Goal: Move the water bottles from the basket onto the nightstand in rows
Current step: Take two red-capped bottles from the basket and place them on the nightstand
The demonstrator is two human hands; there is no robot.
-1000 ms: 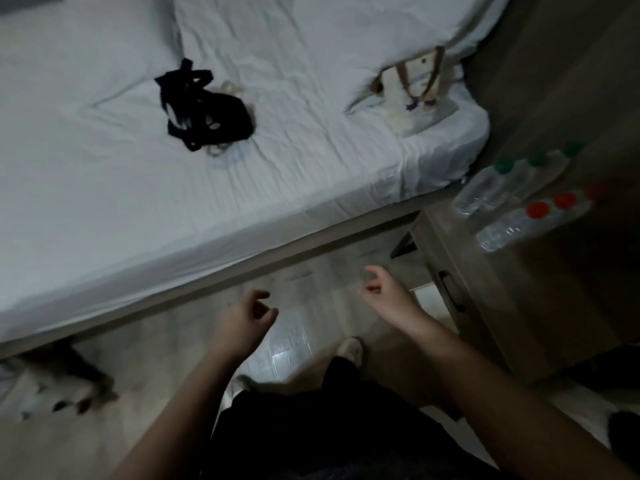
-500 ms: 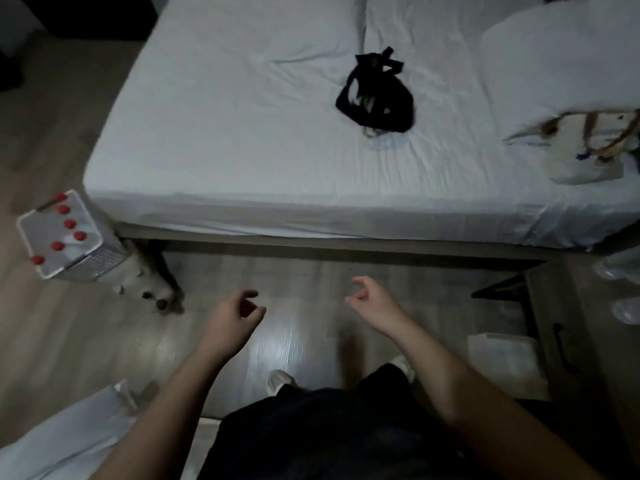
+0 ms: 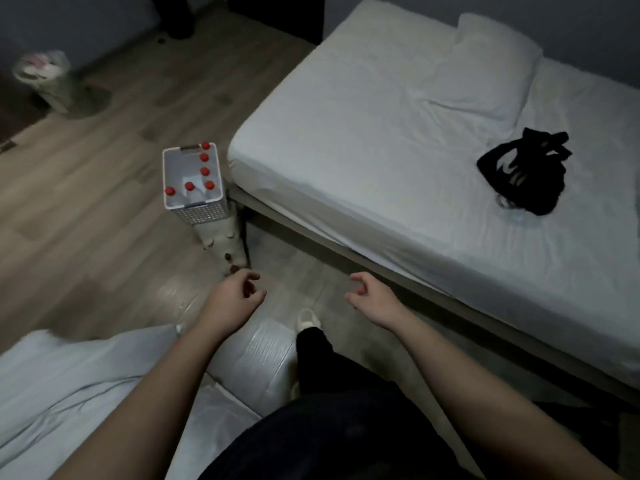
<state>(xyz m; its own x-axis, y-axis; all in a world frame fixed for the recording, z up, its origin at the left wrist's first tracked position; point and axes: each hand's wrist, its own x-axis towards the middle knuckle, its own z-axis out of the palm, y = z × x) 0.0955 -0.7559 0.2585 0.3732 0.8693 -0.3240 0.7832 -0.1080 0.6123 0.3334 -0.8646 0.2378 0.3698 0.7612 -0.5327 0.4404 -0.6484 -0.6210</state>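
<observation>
Basket now ahead, bottles inside

Worn at head height, just beside the bed, looking forward and steeply down across its near long edge. Wide-angle, bending straight lines toward the borders. Takes in the bed's mattress at upper right, the floor left of the bed, and the basket against the bed's near corner, well off from the lens. Nearest the lens, in front of the bed's edge: both forearms, left hand and right hand.
</observation>
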